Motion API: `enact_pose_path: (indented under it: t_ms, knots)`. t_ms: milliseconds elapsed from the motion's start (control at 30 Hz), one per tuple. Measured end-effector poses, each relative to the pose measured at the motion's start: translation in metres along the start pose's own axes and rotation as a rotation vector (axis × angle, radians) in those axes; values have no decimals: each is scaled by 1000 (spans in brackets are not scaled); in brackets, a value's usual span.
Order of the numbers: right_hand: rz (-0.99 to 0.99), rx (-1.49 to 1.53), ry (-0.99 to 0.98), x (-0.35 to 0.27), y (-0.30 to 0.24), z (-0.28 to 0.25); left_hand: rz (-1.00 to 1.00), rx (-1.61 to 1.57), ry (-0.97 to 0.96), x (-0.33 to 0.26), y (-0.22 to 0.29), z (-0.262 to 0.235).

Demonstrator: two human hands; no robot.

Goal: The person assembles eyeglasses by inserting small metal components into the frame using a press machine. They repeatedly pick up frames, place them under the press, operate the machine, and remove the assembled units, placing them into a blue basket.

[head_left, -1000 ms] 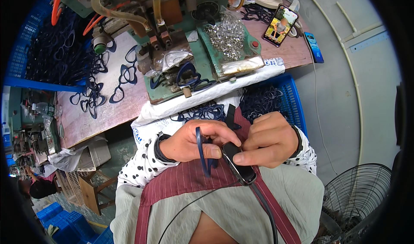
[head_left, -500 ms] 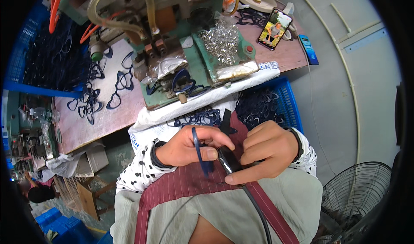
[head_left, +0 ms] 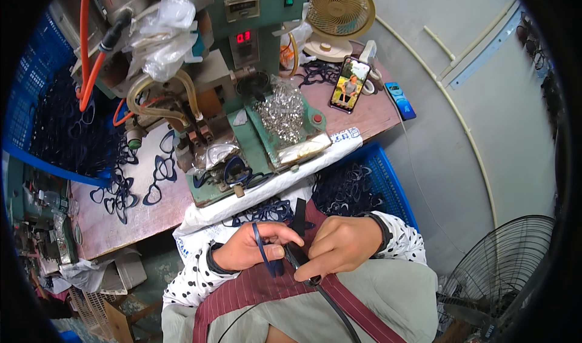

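Note:
My left hand [head_left: 248, 249] pinches a dark blue eyeglass frame [head_left: 265, 252] that hangs down over my lap. Beside it, my right hand [head_left: 341, 245] grips a black tool with a cable [head_left: 315, 285] and its fingers touch the frame. Both hands are held close together above my striped apron [head_left: 267, 288]. In front of me stands a green bench machine [head_left: 254, 119] with another blue frame [head_left: 233, 170] lying on its base.
Many dark blue frames lie on the worktable [head_left: 127, 179] and fill the blue crates at left [head_left: 42, 125] and at right [head_left: 357, 188]. A pile of small metal parts [head_left: 279, 109], a phone [head_left: 349, 83] and a small fan [head_left: 336, 9] stand on the table. A floor fan [head_left: 503, 270] is at lower right.
The view has tilted up, showing more of the machine and the small fan. My hands stay together on the frame and tool, with only slight shifts of the fingers.

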State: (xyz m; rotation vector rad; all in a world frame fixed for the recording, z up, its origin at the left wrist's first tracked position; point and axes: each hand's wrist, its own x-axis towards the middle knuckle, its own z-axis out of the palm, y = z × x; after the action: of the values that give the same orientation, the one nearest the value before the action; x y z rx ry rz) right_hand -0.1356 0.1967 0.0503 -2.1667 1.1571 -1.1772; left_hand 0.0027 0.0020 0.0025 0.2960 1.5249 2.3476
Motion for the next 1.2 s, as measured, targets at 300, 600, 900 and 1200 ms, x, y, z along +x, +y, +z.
enact_pose_path:
  t_ms: [300, 600, 900, 1200]
  knots:
    - [-11, -7, -20, 1, -3, -2, -6, 10, -24, 0, 1, 1]
    - [-59, -138, -31, -2, -5, -2, 33, 105, -52, 4, 10, 3]
    - [-80, -134, -17, -1, -2, -2, 48, 103, -61, 6, 11, 1]
    - [-82, -126, -17, -1, -1, -3, 50, 89, -62, 7, 10, 0]
